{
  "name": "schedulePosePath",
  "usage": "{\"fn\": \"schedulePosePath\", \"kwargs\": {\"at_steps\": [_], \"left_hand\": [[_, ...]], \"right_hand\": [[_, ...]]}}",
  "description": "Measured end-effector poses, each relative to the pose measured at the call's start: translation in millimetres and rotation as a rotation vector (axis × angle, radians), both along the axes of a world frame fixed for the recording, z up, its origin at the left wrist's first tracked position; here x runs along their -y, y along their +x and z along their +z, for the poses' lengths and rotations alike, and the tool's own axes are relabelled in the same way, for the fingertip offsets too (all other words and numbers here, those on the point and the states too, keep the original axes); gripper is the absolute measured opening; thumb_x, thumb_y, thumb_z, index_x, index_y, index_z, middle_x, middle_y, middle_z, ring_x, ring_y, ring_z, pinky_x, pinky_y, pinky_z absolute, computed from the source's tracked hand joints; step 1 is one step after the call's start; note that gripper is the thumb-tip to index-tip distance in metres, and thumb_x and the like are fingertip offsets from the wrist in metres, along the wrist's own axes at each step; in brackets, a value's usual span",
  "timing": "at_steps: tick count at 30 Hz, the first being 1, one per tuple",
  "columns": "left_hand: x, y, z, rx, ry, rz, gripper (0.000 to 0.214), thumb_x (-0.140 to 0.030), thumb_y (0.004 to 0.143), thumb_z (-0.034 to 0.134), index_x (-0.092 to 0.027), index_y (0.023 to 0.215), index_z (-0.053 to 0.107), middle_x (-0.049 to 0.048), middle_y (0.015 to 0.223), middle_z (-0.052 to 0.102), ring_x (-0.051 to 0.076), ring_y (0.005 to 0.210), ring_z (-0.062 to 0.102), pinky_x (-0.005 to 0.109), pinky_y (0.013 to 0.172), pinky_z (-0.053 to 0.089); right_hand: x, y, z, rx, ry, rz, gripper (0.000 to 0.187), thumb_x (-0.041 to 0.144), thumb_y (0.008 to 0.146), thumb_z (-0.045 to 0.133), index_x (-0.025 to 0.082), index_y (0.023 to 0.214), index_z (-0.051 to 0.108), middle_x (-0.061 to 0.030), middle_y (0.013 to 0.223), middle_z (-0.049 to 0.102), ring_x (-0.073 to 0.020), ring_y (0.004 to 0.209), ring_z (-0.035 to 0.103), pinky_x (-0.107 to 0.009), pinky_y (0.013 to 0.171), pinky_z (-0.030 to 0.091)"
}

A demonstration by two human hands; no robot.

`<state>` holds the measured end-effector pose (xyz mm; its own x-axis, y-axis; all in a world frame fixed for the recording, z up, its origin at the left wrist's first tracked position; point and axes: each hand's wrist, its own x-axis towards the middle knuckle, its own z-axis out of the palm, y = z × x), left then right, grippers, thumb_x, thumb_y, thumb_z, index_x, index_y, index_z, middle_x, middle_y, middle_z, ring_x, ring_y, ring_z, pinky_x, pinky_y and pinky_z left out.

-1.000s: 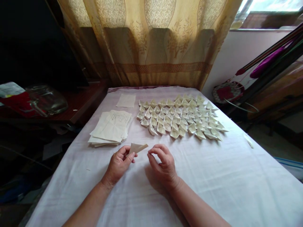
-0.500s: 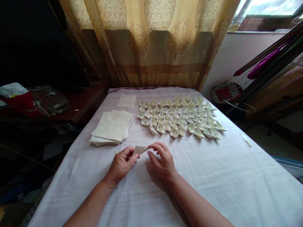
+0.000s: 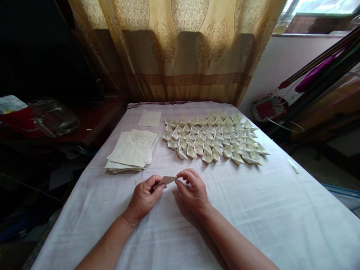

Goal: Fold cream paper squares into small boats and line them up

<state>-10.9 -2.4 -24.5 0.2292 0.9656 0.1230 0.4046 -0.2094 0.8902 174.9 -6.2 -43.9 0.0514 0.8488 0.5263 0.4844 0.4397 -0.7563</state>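
Observation:
Between my two hands, just above the cloth, is a small folded piece of white paper (image 3: pixel 168 180). My left hand (image 3: pixel 145 195) pinches its left part between thumb and fingers. At the paper's right tip, the thumb and index finger of my right hand (image 3: pixel 194 190) are closed on it. Beyond my left hand lies a stack of creased paper sheets (image 3: pixel 132 150), the top one bearing handwriting. Rows of small folded paper boats (image 3: pixel 208 140) stand to the right of the stack. A single square sheet (image 3: pixel 149 118) lies flat behind the stack.
A white cloth (image 3: pixel 253 210) covers the table. Small paper scraps (image 3: pixel 293 166) lie near the right edge. To the left, a glass jar (image 3: pixel 56 116) rests on a dark red cabinet (image 3: pixel 97 123). A gold curtain (image 3: pixel 185 67) hangs behind the table.
The folded paper has tilted, so its raised triangular peak now shows as a flatter, narrower shape. My right thumb has come up to its tip. The view has shifted slightly.

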Motion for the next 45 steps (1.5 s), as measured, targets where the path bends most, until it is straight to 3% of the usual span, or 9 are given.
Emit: {"fn": "schedulePosePath", "kwargs": {"at_steps": [9, 15, 20, 24, 29, 37, 45], "left_hand": [[0.5, -1.0, -4.2, -0.040, 0.077, 0.107, 0.015, -0.036, 0.082, 0.060, -0.022, 0.085, 0.066, -0.0008, 0.069, 0.069, 0.015, 0.061, 0.064, 0.022, 0.060, 0.048], [2.6, -0.4, -6.7, -0.013, 0.068, 0.215, 0.031, -0.037, 0.083, 0.061, -0.022, 0.110, 0.057, 0.0018, 0.084, 0.072, 0.016, 0.070, 0.069, 0.026, 0.069, 0.054], [5.0, -3.6, -5.1, -0.027, 0.275, 0.349, 0.020, -0.032, 0.087, 0.061, -0.022, 0.104, 0.056, 0.0029, 0.094, 0.068, 0.013, 0.070, 0.065, 0.024, 0.070, 0.055], [5.0, -6.6, -1.9, -0.154, 0.450, 0.261, 0.007, -0.023, 0.091, 0.059, -0.023, 0.094, 0.066, 0.0024, 0.090, 0.065, 0.013, 0.077, 0.065, 0.022, 0.072, 0.054], [2.4, -7.8, -3.9, -0.176, 0.558, 0.221, 0.020, -0.019, 0.094, 0.059, -0.024, 0.111, 0.067, 0.0032, 0.098, 0.062, 0.014, 0.085, 0.066, 0.022, 0.074, 0.056], [2.0, -8.4, -8.6, -0.169, 0.532, 0.215, 0.024, -0.018, 0.094, 0.059, -0.023, 0.117, 0.064, 0.0041, 0.102, 0.059, 0.014, 0.092, 0.064, 0.023, 0.079, 0.056], [1.4, -8.0, -7.1, -0.138, 0.506, 0.202, 0.014, -0.017, 0.093, 0.061, -0.022, 0.103, 0.068, 0.0034, 0.097, 0.060, 0.014, 0.085, 0.063, 0.022, 0.072, 0.056]], "right_hand": [[2.0, -0.8, -5.2, -0.050, -0.058, 0.052, 0.008, 0.016, 0.081, 0.059, 0.022, 0.080, 0.063, -0.0044, 0.089, 0.063, -0.0179, 0.084, 0.061, -0.030, 0.076, 0.051], [2.4, -0.1, -7.3, -0.058, -0.088, 0.046, 0.007, 0.017, 0.083, 0.059, 0.022, 0.081, 0.063, -0.0067, 0.095, 0.066, -0.0195, 0.089, 0.063, -0.032, 0.081, 0.051], [2.1, 1.0, -5.1, -0.121, -0.114, -0.012, 0.007, 0.019, 0.085, 0.058, 0.021, 0.078, 0.061, -0.0067, 0.095, 0.066, -0.0192, 0.090, 0.064, -0.030, 0.080, 0.050], [3.9, -0.3, -3.2, -0.149, -0.155, -0.015, 0.006, 0.018, 0.085, 0.058, 0.021, 0.080, 0.061, -0.0061, 0.096, 0.065, -0.0189, 0.089, 0.064, -0.028, 0.077, 0.049], [5.8, 0.5, -2.0, -0.143, -0.164, 0.026, 0.007, 0.016, 0.085, 0.058, 0.022, 0.081, 0.060, -0.0045, 0.095, 0.064, -0.0175, 0.089, 0.063, -0.025, 0.073, 0.049], [8.4, 2.7, 0.9, -0.078, -0.143, 0.111, 0.011, 0.013, 0.087, 0.057, 0.023, 0.084, 0.059, -0.0025, 0.096, 0.063, -0.0150, 0.090, 0.064, -0.022, 0.073, 0.049], [8.6, 3.4, 1.8, -0.062, -0.148, 0.117, 0.009, 0.015, 0.088, 0.057, 0.023, 0.083, 0.059, -0.0031, 0.095, 0.064, -0.0153, 0.088, 0.065, -0.022, 0.072, 0.049]]}}
